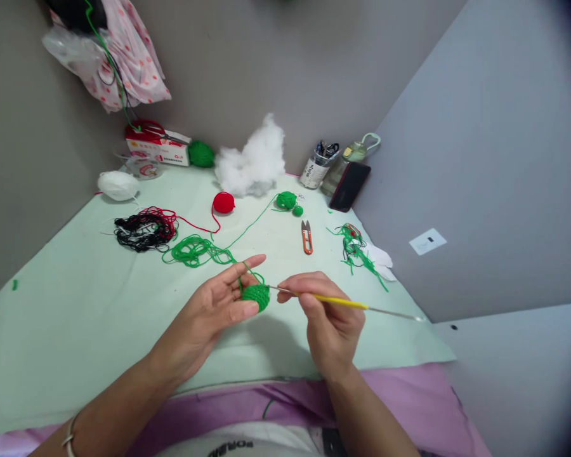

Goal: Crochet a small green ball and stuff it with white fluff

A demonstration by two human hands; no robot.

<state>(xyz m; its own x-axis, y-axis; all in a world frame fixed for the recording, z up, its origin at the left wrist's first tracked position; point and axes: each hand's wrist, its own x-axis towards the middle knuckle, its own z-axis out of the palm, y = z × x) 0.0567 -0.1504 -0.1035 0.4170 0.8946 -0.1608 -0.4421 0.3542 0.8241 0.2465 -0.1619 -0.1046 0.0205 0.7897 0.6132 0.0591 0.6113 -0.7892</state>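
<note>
A small green crochet piece is pinched in my left hand, the thumb lying across its front. Green working yarn passes over my raised left index finger. My right hand grips a crochet hook by its yellow handle, pen-fashion. The hook's metal tip reaches the upper right edge of the piece; whether it sits inside a stitch is too small to tell. From the left hand the yarn runs back to a loose green tangle and a small green ball.
Orange thread snips lie beyond my right hand, with green yarn scraps farther right. Black yarn, a red ball and white stuffing are behind. A phone leans against a bottle near the wall.
</note>
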